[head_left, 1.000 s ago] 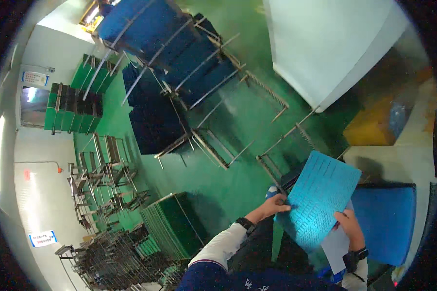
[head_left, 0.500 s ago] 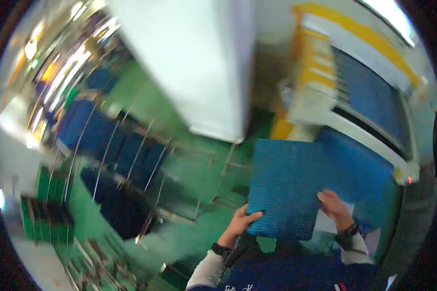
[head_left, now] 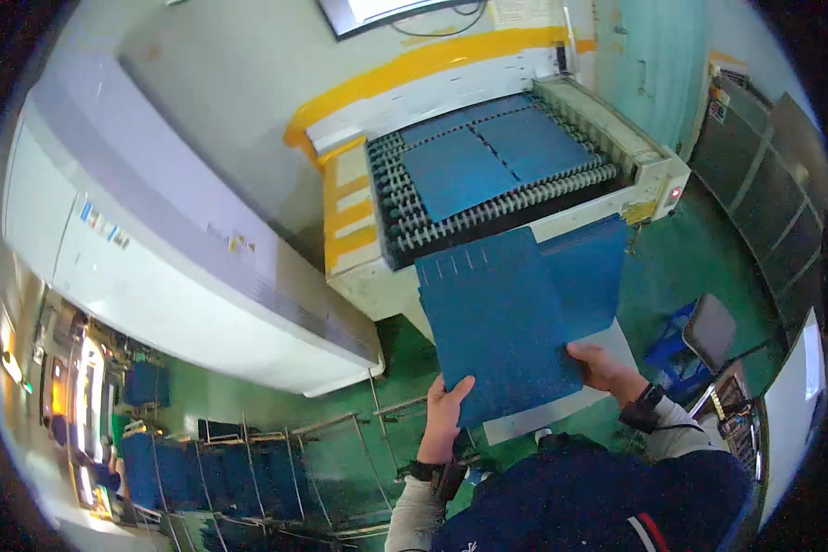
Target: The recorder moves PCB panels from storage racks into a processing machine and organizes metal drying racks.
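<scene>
Between my hands is a stack of thin, flat blue panels, tilted in front of me. My left hand grips its left edge near the lower corner, thumb on top and fingers behind. On the right edge, my right hand is closed round the panels, its fingertips partly hidden. Behind the held stack, more blue panels show beside a white sheet; what supports them is hidden. Just beyond, several blue panels lie flat on the rollers of a conveyor machine.
A tall white cabinet stands at left. Wire racks with dark blue panels fill the lower left. At right are a blue stool-like item and dark leaning boards. A screen hangs above the machine.
My view has swung right, bringing the conveyor machine to the centre and the white cabinet to the left. Both hands keep hold of the blue panels.
</scene>
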Available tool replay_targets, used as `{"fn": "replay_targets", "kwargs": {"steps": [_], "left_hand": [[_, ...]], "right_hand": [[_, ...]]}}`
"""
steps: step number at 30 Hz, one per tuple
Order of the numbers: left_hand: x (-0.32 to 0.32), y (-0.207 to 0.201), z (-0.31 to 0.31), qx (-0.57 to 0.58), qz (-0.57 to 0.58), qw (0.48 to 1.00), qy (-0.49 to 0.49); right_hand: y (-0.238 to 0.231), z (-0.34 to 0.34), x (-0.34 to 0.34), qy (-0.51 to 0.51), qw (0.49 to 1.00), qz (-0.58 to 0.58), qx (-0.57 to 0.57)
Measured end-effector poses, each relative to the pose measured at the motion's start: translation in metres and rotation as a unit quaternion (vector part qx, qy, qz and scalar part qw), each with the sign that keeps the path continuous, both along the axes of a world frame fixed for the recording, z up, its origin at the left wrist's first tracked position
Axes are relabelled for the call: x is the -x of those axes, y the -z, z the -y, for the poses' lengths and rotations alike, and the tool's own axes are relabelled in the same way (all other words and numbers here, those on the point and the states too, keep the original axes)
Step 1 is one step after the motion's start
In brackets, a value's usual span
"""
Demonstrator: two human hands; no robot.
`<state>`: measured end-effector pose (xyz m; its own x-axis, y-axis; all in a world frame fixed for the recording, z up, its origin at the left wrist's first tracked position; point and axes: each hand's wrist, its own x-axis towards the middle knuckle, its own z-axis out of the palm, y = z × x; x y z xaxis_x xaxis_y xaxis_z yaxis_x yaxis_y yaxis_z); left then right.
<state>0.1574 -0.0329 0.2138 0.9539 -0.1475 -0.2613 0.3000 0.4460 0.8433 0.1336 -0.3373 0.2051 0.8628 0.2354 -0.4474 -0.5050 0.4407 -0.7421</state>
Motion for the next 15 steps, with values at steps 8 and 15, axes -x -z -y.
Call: {"fn": "replay_targets", "kwargs": {"steps": [8, 15], "left_hand": [[-0.075, 0.007, 0.078, -0.017, -0.013, 0.999, 0.028], [-0.087, 0.016, 0.095, -0.036, -0.054, 0.998, 0.001]], "right_hand": [[0.002, 0.064, -0.043, 0.119, 0.988, 0.011, -0.096], [0.010, 0.070, -0.074, 0.144, 0.982, -0.004, -0.123]]}}
